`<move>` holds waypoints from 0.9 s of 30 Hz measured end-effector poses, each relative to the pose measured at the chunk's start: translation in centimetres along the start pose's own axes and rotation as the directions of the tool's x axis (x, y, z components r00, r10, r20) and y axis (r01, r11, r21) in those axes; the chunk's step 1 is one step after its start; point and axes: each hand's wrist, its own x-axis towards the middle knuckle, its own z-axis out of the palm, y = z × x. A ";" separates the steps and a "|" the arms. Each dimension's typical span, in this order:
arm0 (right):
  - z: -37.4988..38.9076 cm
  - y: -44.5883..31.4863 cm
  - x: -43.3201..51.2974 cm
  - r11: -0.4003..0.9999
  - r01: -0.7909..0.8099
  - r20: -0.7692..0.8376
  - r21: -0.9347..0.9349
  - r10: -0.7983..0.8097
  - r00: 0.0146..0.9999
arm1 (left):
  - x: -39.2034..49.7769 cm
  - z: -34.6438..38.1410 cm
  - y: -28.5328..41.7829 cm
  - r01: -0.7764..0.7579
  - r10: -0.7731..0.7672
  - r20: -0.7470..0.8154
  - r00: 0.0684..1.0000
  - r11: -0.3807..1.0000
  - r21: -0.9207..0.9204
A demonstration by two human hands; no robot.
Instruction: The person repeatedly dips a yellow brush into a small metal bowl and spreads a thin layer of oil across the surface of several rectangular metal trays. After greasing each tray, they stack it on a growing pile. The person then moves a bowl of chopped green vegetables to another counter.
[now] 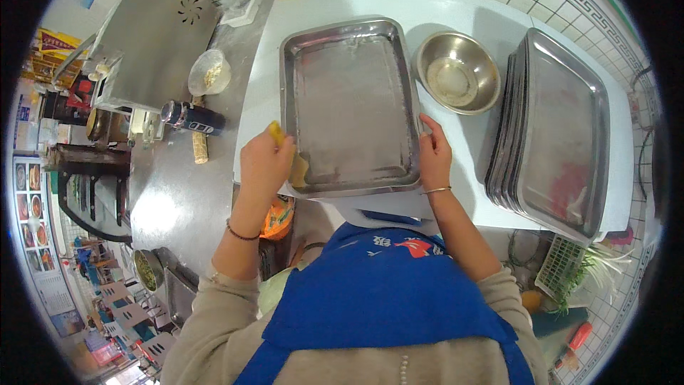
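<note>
A rectangular stainless steel tray [352, 107] lies before me on the white tabletop. My left hand [266, 163] is at its left rim, closed on a soft-looking yellow item [299, 171]. One end of that item pokes out above my fingers, and its lower part lies over the tray's near left corner; whether it is a cloth cannot be made out. My right hand [435, 158] is at the tray's right rim near the front, thumb and index finger against the edge. The tray's flat bottom looks bare, with some dark marks along its edges.
To the right stand a steel bowl [458, 72] and a stack of steel trays [561, 128]. On the steel counter at left are a dark flask [195, 118], a plastic bowl [209, 72] with pale bits and a metal cabinet [155, 37]. A green crate [560, 266] stands below right.
</note>
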 end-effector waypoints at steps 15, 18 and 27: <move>0.0 1.3 0.1 0.934 0.270 -0.055 -0.235 -0.290 0.955 | 15.8 0.1 -1.2 -0.069 0.345 0.420 0.839 0.835 -0.547; -0.3 0.8 -0.2 0.988 -0.039 -0.011 -0.148 0.037 0.999 | 19.9 -0.2 -1.2 -0.445 0.488 0.019 0.873 0.812 -0.378; -0.2 -0.6 0.2 0.895 0.069 -0.146 -0.441 -0.147 0.978 | 8.3 1.5 2.5 -0.523 0.630 0.117 0.768 0.722 -0.454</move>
